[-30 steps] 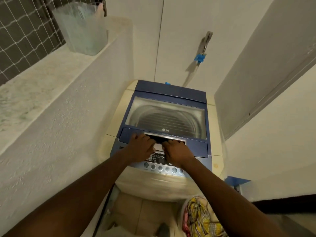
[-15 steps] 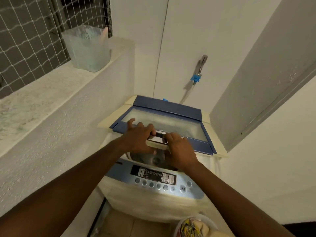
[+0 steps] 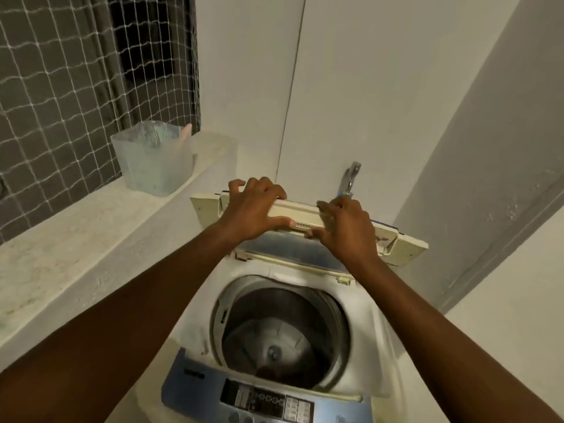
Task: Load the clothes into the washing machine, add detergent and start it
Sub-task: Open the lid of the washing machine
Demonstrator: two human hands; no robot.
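Observation:
A cream top-loading washing machine [image 3: 189, 328] with a blue control panel [image 3: 268, 401] stands below me. Its folding lid [image 3: 406, 244] is raised and folded back toward the wall. My left hand [image 3: 254, 209] and my right hand [image 3: 345, 227] both grip the lid's front edge, side by side. The steel drum [image 3: 280, 328] lies open beneath and looks empty. No clothes are in view.
A translucent plastic container [image 3: 152, 158] stands on the marble ledge [image 3: 61, 239] at the left, in front of a netted window [image 3: 61, 71]. A water tap [image 3: 351, 177] juts from the white wall behind the lid. A grey door [image 3: 488, 163] stands at the right.
Both hands have lifted the lid from shut to folded up at the back, exposing the drum. The view has tilted up, and the basket of clothes at the bottom has left the frame.

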